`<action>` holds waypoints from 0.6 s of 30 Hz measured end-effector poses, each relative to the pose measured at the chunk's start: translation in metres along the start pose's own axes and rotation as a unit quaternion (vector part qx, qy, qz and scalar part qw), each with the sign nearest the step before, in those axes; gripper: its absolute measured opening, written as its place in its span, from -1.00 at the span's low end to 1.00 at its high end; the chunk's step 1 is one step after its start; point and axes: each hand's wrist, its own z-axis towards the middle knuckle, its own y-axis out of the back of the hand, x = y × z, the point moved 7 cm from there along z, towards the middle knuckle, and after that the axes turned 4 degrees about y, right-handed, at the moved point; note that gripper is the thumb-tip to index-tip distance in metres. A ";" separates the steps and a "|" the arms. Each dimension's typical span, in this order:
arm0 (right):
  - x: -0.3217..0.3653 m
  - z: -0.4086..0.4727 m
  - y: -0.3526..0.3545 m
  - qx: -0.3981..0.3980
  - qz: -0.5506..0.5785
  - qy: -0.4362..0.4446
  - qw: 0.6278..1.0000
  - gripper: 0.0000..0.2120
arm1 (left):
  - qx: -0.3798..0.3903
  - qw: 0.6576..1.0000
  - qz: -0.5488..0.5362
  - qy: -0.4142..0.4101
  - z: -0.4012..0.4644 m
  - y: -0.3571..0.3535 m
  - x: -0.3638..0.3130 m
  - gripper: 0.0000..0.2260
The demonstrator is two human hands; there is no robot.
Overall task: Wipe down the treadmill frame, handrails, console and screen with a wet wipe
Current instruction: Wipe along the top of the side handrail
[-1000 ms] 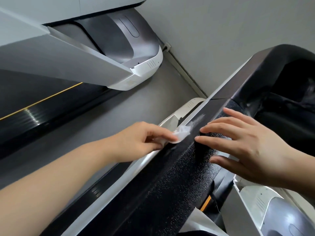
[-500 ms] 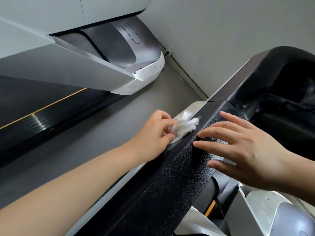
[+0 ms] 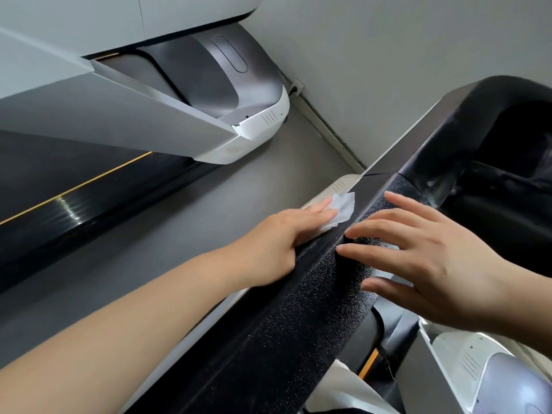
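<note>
So we're somewhere in the middle of this one, as far as we can judge. Our left hand [image 3: 277, 234] has its fingers laid out flat, pressing the wet wipe [image 3: 343, 209] against the outer side of the black handrail [image 3: 298, 309], right up near where the rail meets the glossy console housing [image 3: 466, 130]. Our right hand [image 3: 433, 258] is spread open with straight fingers, just resting its fingertips on top of the rail and holding nothing.

What's done? Hard to call. There's no clear wet streak showing on the rail, so we can't tell how much has already been covered. The console and the frame below it look like they're left to do, and we can't make out the screen at all from here.

Texture-wise, the rail is a pebbly, grainy black surface, probably the kind that grabs lint from a thin wipe. The wipe itself is white, a bit translucent and crumpled at the edges. The console shell is smooth and shiny with rounded corners. Off to the left there's a neighbouring treadmill [image 3: 179, 109] in matte grey and white plastic, sitting on grey floor [image 3: 209, 222].
</note>
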 end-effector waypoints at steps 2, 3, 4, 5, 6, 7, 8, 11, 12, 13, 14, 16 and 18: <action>0.000 0.000 0.000 0.002 0.001 0.001 1.000 -0.53 | 0.015 1.000 -0.018 0.016 0.005 -0.002 -0.001 -0.36; 0.000 0.000 0.000 0.003 0.001 0.002 1.000 -0.53 | 0.022 0.998 -0.047 0.034 0.005 -0.002 0.000 -0.39; 0.000 0.000 0.000 0.004 0.002 0.002 1.000 -0.52 | 0.034 0.995 -0.075 0.049 0.004 -0.003 0.001 -0.38; 0.000 0.000 0.000 0.005 0.002 0.003 1.000 -0.52 | 0.053 0.993 -0.086 0.056 0.000 -0.003 0.001 -0.35; 0.000 0.000 -0.001 0.005 0.002 0.004 1.000 -0.52 | 0.074 0.992 -0.080 0.058 -0.006 -0.003 0.002 -0.35; 0.000 0.000 -0.001 0.004 0.002 0.006 1.000 -0.51 | 0.093 0.991 -0.073 0.058 -0.015 -0.001 0.006 -0.36; 0.000 0.001 0.000 0.003 0.003 0.007 1.000 -0.51 | 0.111 0.989 -0.074 0.057 -0.027 0.000 0.010 -0.39; -0.002 0.000 0.000 0.003 0.007 0.008 1.000 -0.51 | 0.142 0.986 -0.082 0.027 -0.066 0.006 0.018 -0.40; -0.002 0.000 0.000 0.005 0.007 0.008 1.000 -0.51 | 0.149 0.986 -0.077 0.018 -0.077 0.006 0.020 -0.41; -0.003 0.000 0.000 0.006 0.008 0.008 1.000 -0.51 | 0.153 0.986 -0.069 0.008 -0.083 0.004 0.021 -0.43; -0.003 0.000 0.000 0.007 0.009 0.009 1.000 -0.51 | 0.154 0.986 -0.063 -0.005 -0.083 0.002 0.020 -0.45; -0.004 0.000 0.000 0.009 0.010 0.010 1.000 -0.51 | 0.153 0.986 -0.064 -0.008 -0.069 -0.005 0.016 -0.49; -0.004 0.001 0.001 0.009 0.010 0.010 1.000 -0.52 | 0.156 0.985 -0.069 0.007 -0.037 -0.012 0.013 -0.51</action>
